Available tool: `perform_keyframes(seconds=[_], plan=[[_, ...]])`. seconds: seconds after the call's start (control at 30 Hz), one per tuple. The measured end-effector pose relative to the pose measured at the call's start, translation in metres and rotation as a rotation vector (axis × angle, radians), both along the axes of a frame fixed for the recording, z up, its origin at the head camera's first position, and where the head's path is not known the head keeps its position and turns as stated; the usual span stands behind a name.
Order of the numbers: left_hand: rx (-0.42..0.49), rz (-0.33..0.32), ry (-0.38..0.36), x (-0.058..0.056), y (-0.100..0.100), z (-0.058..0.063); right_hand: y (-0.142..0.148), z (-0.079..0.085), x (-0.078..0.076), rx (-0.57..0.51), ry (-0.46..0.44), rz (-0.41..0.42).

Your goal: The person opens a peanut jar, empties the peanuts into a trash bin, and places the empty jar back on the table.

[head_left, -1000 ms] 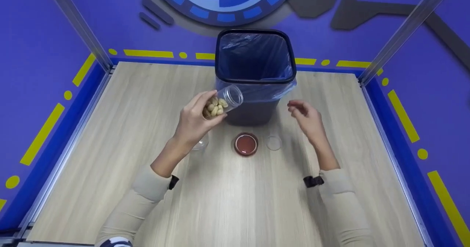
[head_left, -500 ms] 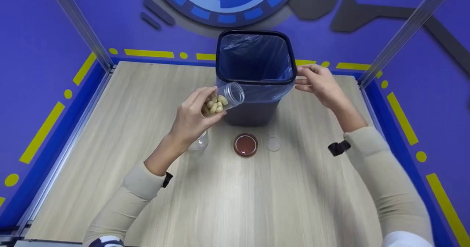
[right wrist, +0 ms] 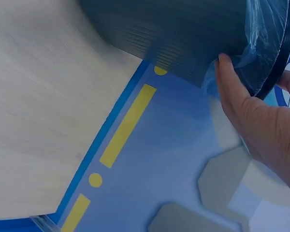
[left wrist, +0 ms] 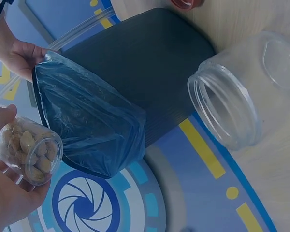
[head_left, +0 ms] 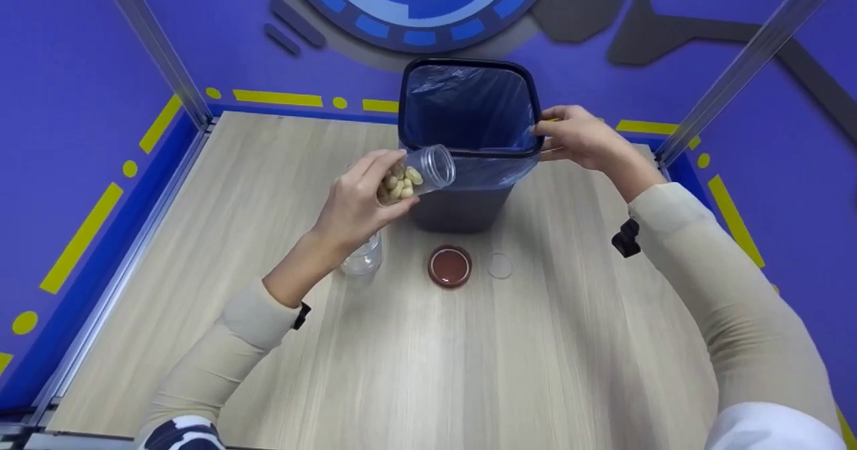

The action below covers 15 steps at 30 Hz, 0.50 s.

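My left hand (head_left: 358,199) grips a small clear jar (head_left: 432,169) around its lower part. Several pale nuts in their shells (head_left: 404,182) lie inside the tilted jar, whose open mouth points up and right beside the bin's near left rim. In the left wrist view the nuts (left wrist: 31,150) show through the jar's wall. A dark trash bin (head_left: 462,205) with a translucent blue liner (head_left: 462,105) stands upright at the back. On its right side my right hand (head_left: 579,138) holds the rim, thumb over the edge and fingers outside. The right wrist view shows those fingers (right wrist: 229,84) against the liner.
A larger clear jar (left wrist: 251,92) without a lid stands on the table (head_left: 415,369), partly behind my left wrist in the head view. In front of the bin lie a reddish-brown lid (head_left: 450,266) and a clear disc (head_left: 499,266). Blue walls (head_left: 321,68) enclose the table.
My right hand has moved up and right from beside the bin and taken hold of its rim. The small jar has tipped slightly further toward level; the nuts are still inside.
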<state>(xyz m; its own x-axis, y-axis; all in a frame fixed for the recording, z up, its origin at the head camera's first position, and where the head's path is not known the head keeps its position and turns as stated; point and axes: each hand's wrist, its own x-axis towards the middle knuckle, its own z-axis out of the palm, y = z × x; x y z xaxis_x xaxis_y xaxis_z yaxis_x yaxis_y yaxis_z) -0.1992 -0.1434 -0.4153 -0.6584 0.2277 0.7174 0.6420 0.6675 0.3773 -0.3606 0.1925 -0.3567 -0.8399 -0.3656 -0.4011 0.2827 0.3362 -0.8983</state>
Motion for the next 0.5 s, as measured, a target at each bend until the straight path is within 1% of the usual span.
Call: perform_keyframes(seconds=[0.1,0.17,0.3,0.4,0.5], plan=[[-0.041,0.003,0.011,-0.006,-0.001,0.009,0.0,-0.004,-0.002,-0.074,-0.033,-0.009],[-0.07,-0.004,0.019,-0.011,-0.002,0.017,0.001,-0.006,-0.003,-0.112,-0.052,-0.016],[-0.123,-0.014,0.034,-0.024,-0.005,0.037,0.003,-0.007,-0.004,-0.134,-0.081,-0.023],[-0.165,0.0,0.02,-0.036,-0.007,0.053,0.004,-0.007,-0.004,-0.137,-0.094,-0.026],[-0.214,0.034,-0.025,-0.051,-0.009,0.067,0.005,-0.008,-0.003,-0.158,-0.098,-0.027]])
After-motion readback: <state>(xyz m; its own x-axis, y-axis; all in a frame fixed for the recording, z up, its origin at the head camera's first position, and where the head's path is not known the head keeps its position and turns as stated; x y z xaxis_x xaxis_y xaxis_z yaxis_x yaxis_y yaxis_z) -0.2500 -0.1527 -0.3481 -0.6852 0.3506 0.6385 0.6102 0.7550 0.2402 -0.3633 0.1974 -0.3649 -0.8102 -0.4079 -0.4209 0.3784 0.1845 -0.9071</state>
